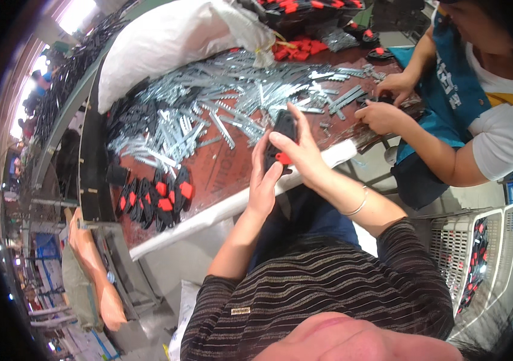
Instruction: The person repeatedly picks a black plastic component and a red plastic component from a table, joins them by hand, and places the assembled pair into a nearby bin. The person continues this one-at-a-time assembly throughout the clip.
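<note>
Reddish counter [209, 170], messy with metal strips [223, 90] toward upper middle; I've got both hands [305, 157] gripping a black-and-red piece [286, 125] mid-frame.

At eleven o'clock there lies a large white sack [166, 48]. At two o'clock is a co-worker [449, 105], who wears a teal vest. At four o'clock stands a white lattice crate [447, 240]; at eight, another person's bare arm [92, 271].

Open tabletop [208, 157] nearside, strips [226, 90] ahead, sack [166, 45] beyond
</note>
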Available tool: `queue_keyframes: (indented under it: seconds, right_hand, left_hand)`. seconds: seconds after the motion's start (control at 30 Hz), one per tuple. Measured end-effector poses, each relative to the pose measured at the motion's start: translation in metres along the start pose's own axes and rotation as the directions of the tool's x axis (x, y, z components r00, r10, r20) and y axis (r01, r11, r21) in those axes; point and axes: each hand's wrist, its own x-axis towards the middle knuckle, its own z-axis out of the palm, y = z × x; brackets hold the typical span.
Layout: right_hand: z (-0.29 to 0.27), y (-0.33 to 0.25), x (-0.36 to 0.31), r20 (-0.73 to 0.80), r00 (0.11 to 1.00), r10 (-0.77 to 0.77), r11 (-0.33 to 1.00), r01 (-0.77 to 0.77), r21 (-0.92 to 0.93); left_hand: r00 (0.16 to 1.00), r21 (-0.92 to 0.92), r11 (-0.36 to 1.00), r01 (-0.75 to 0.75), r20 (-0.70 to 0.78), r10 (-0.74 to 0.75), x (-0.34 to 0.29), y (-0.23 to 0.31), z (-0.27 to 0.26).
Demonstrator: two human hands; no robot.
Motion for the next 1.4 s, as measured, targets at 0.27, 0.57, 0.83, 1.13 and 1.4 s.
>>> queue_keyframes:
  seconds: [0.27,0.57,0.83,1.13,1.4]
  right_hand:
    - [-0.006,-0.022,0.018,0.191,0.981,0.048,0.994,-0.065,0.085]
    - [-0.013,-0.027,0.06,0.216,0.976,-0.001,0.999,-0.007,0.035]
    - [0.008,-0.071,0.172,-0.024,0.958,-0.284,0.947,0.285,0.147]
    - [0.032,-0.111,0.417,-0.212,0.867,-0.45,0.878,0.387,-0.281]
    - [0.031,-0.089,0.566,-0.145,0.65,-0.746,0.66,0.694,-0.289]
  left_hand:
    - [0.997,-0.032,0.999,-0.039,0.066,0.041,0.02,0.005,-0.005]
    - [0.995,0.016,0.998,-0.056,0.089,0.055,0.077,0.016,-0.011]
    - [0.934,0.365,0.901,-0.233,-0.176,0.312,0.122,0.017,-0.048]
    - [0.931,0.334,0.928,-0.168,-0.256,0.26,0.119,-0.008,-0.071]
    - [0.955,0.288,0.956,-0.061,-0.26,0.139,0.117,-0.009,-0.07]
